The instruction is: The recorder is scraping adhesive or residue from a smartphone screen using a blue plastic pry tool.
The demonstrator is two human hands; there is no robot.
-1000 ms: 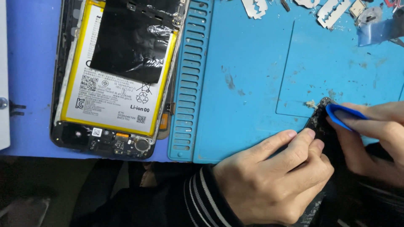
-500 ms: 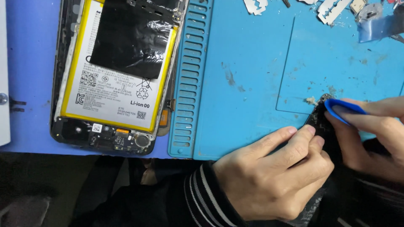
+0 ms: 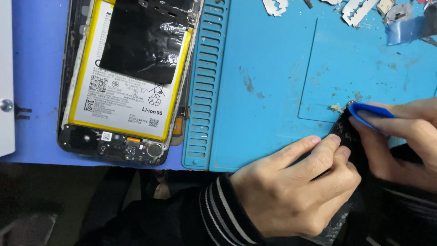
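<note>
Comparing with the frame a second ago, little has changed: the blue pick (image 3: 371, 113) sits a touch higher on the corner of the black panel (image 3: 350, 136), and both hands hold much the same places. That dark, flat panel lies at the near right of the blue work mat (image 3: 273, 91), its top corner on the mat and the rest running off the mat's front edge toward the person's lap. Open mat stretches wide to the left and beyond the panel, up to the razor blades (image 3: 359, 10) along the far edge; the mat's slotted strip (image 3: 200, 91) and the opened phone (image 3: 127, 82), its yellow-edged battery showing, lie well apart on the left. Left hand (image 3: 296, 187) rests curled, knuckles up, fingers closed down on the panel, index finger stretched along its edge. Right hand (image 3: 400, 136) comes in from the right, thumb and fingers pinched on the pick, whose tip touches the panel's corner beside crumbs of glue (image 3: 336, 108)
</note>
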